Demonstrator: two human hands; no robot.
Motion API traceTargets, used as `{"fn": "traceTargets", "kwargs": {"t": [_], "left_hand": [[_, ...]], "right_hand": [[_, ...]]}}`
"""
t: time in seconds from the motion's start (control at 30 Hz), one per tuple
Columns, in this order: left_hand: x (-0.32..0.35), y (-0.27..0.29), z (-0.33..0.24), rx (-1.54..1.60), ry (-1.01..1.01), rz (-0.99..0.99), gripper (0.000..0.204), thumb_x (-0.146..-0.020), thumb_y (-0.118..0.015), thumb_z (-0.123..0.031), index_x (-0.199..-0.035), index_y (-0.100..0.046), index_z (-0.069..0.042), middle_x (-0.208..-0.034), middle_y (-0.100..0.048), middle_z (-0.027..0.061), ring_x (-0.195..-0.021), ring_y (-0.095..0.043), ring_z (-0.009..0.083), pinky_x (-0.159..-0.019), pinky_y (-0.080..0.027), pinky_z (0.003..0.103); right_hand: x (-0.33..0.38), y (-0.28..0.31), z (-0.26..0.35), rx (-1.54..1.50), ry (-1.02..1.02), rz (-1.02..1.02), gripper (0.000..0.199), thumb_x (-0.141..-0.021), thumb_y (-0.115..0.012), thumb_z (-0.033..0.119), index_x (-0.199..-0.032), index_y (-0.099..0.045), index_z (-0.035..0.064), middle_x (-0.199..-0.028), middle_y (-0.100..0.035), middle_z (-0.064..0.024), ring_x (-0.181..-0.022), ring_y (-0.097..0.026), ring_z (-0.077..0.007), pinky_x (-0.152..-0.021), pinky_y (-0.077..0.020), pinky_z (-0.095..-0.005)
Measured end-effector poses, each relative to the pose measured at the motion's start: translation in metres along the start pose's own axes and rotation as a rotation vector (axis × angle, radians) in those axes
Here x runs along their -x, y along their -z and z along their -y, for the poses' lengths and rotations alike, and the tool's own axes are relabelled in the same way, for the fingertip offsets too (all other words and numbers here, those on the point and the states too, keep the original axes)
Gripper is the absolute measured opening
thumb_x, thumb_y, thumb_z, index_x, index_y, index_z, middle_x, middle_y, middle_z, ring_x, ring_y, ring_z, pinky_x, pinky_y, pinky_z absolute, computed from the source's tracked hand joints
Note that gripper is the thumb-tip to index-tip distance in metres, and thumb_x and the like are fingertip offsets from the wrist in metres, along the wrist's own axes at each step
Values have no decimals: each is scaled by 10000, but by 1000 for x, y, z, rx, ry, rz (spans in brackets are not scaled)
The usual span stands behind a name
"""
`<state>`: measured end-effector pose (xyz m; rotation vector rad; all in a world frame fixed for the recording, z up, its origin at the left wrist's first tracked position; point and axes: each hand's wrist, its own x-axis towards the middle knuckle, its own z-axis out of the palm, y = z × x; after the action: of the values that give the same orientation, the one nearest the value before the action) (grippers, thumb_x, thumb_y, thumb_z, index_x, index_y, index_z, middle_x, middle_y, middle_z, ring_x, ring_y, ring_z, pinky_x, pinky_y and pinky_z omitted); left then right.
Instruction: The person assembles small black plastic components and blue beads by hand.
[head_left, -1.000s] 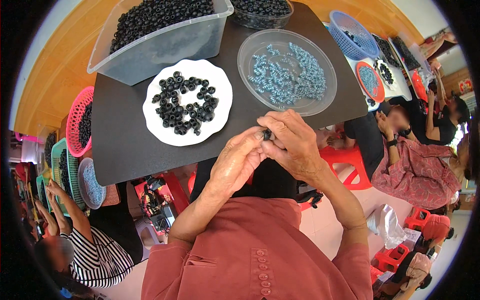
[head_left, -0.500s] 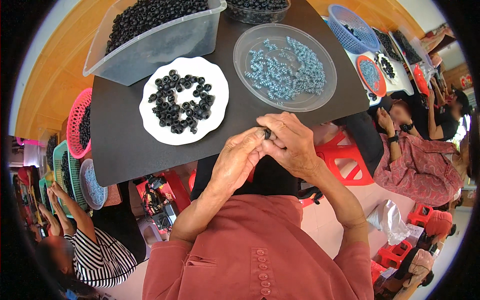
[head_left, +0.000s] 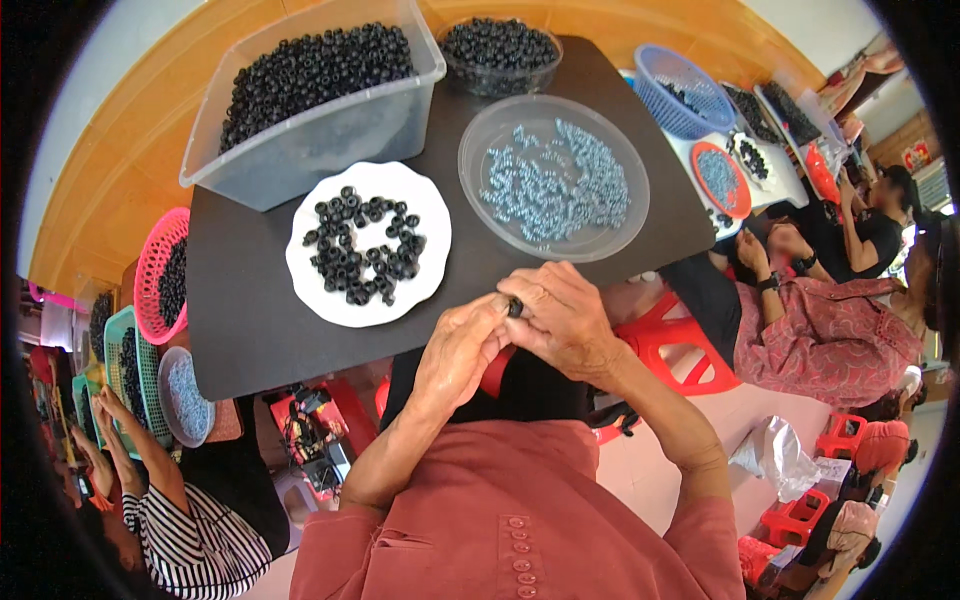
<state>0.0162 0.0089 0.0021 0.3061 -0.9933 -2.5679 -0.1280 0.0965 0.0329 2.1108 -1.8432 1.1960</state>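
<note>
My left hand (head_left: 462, 345) and my right hand (head_left: 563, 318) meet just off the near edge of the dark table. Both are closed, fingertips pinching one small round black plastic part (head_left: 515, 307) between them. Whatever else lies inside the fingers is hidden. Beyond my left hand, a white scalloped plate (head_left: 425, 270) carries loose black hollow parts (head_left: 345, 270) of a similar look. Small bluish metal springs (head_left: 590, 190) are spread in a shallow see-through dish (head_left: 480, 220) past my right hand.
A deep plastic bin (head_left: 310, 150) and a round bowl (head_left: 500, 85), both full of black parts, stand at the back of the table (head_left: 250, 340). Red stools (head_left: 675, 345) are at the right. Co-workers sit on both sides, near baskets (head_left: 160, 270) of parts.
The view has shifted, so the table and its containers sit lower in the picture. My hands stay together on the black part, which shows more plainly between the fingertips now.
</note>
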Motion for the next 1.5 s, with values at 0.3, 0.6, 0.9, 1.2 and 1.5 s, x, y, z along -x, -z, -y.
{"fn": "traceTargets", "kwargs": {"t": [0.3, 0.6, 0.9, 1.2, 1.5], "left_hand": [[-5, 0, -14, -661, -320, -189, 371, -1000, -395, -276, -942, -582, 39, -843, -637, 80, -830, -622, 141, -776, -458, 267], [-10, -2, -27, -624, -231, -110, 202, -950, -466, -129, -927, -559, 49, -792, -587, 84, -719, -573, 154, -665, -462, 280], [-11, 4, -15, -686, -404, -114, 97, -874, -518, -38, -884, -549, 53, -797, -586, 160, -738, -586, 291, -670, -469, 361], [-13, 8, -10, -763, -513, -77, 95, -889, -502, -38, -914, -560, 33, -796, -589, 110, -763, -590, 221, -699, -479, 317], [-14, 6, -13, -737, -508, -66, 95, -871, -500, -48, -875, -539, 39, -776, -565, 173, -758, -552, 325, -684, -447, 394]], "right_hand": [[-121, 20, -58, 10, -120, -109, 187, -789, -660, 147, -920, -636, 15, -779, -630, -137, -687, -619, -243, -662, -489, -325], [-179, 7, -96, 142, -90, -347, 209, -824, -641, 106, -1019, -638, 29, -881, -641, -138, -820, -616, -210, -730, -485, -307], [-145, -80, -13, -280, 4, 310, 179, -767, -589, 11, -940, -630, 26, -852, -627, -92, -737, -618, -240, -706, -490, -354], [-157, -100, -15, -23, 260, 471, 205, -731, -596, 10, -926, -647, 46, -826, -623, -87, -806, -582, -258, -762, -449, -373], [-154, -93, -23, -141, 49, 347, 186, -753, -605, 37, -932, -656, 37, -875, -647, -108, -790, -614, -277, -768, -474, -379]]}}
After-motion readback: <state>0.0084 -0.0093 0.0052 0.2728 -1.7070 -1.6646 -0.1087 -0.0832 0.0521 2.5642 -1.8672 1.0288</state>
